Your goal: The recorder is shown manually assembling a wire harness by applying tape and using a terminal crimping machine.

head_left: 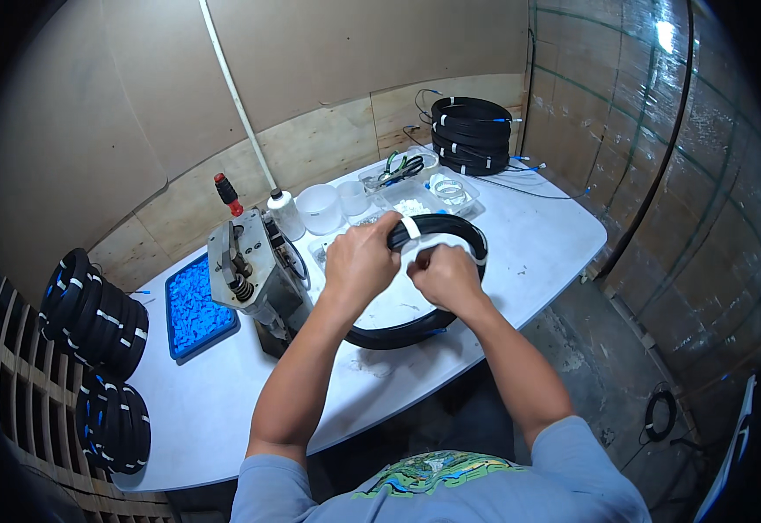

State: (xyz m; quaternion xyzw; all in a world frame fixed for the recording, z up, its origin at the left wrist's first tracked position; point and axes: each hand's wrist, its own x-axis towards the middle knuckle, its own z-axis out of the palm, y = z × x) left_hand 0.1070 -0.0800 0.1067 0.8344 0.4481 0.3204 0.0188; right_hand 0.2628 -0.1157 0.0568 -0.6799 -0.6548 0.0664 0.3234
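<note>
A coil of black cable is held over the front of the white table, its top tilted up and its lower part near the table edge. My left hand is closed around its upper left, beside a white band wrapped on the cable. Inside the ring, close to the coil's right side, my right hand is curled closed; its fingertips and anything in them are hidden. Another white band shows on the coil's right side. A blue-tipped end lies along the lower part.
Left of the coil stands a metal bench machine, with a blue tray of small blue pieces beyond. Behind are a bottle, tubs, pliers and a tape roll. Stacked black coils stand far right; more sit left.
</note>
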